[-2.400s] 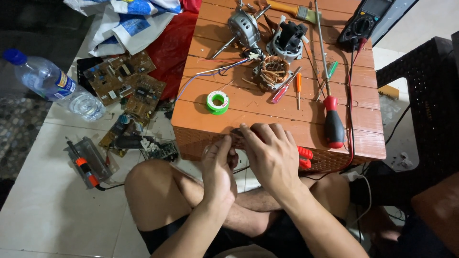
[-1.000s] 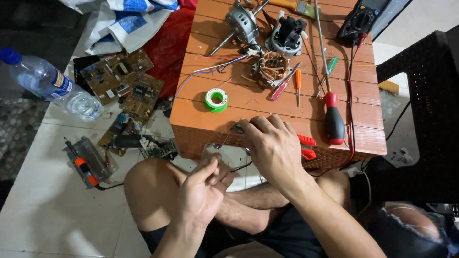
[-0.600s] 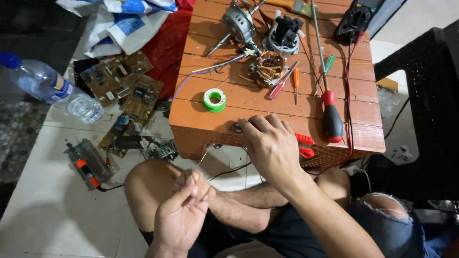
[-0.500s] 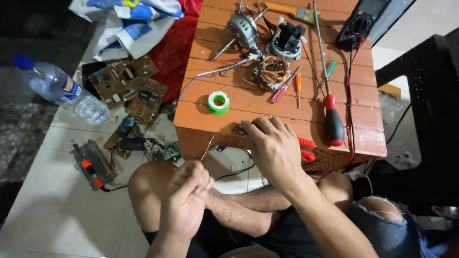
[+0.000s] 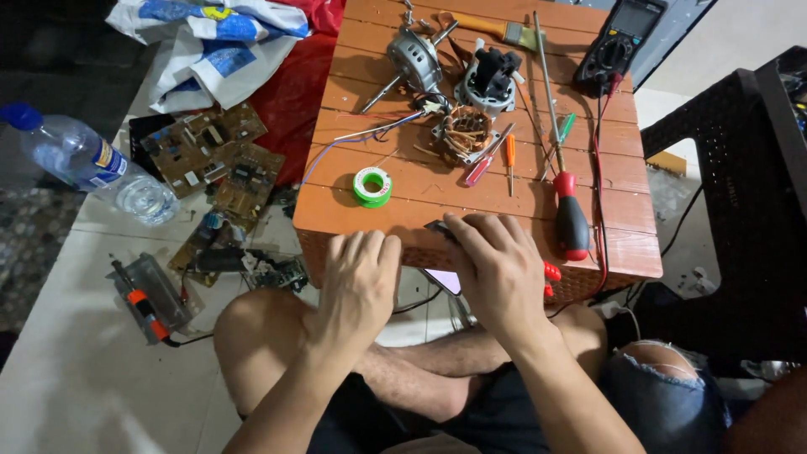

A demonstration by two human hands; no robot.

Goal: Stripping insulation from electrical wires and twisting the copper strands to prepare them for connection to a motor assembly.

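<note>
My left hand (image 5: 357, 277) lies flat against the near edge of the low orange slatted table (image 5: 403, 206), fingers extended and holding nothing. To its right, my right hand (image 5: 496, 269) rests on the same edge, fingers pressed over a small dark part (image 5: 435, 227) that is mostly hidden beneath them. A pale flat piece (image 5: 445, 280) shows just below that hand. A green tape roll (image 5: 372, 185) sits a little beyond my left hand. I sit cross-legged, with my knees under the table's edge.
On the table lie a red-and-black screwdriver (image 5: 572, 219), a copper coil (image 5: 462, 134), motor parts (image 5: 416, 59) and a multimeter (image 5: 618, 46). Circuit boards (image 5: 210, 151), a water bottle (image 5: 92, 164) and an orange-and-black tool (image 5: 147, 294) lie on the floor to the left. A black chair (image 5: 731, 210) stands to the right.
My left hand drew back toward my lap, pulling a thin wire, then returned to the table's edge. My right hand stayed at the edge.
</note>
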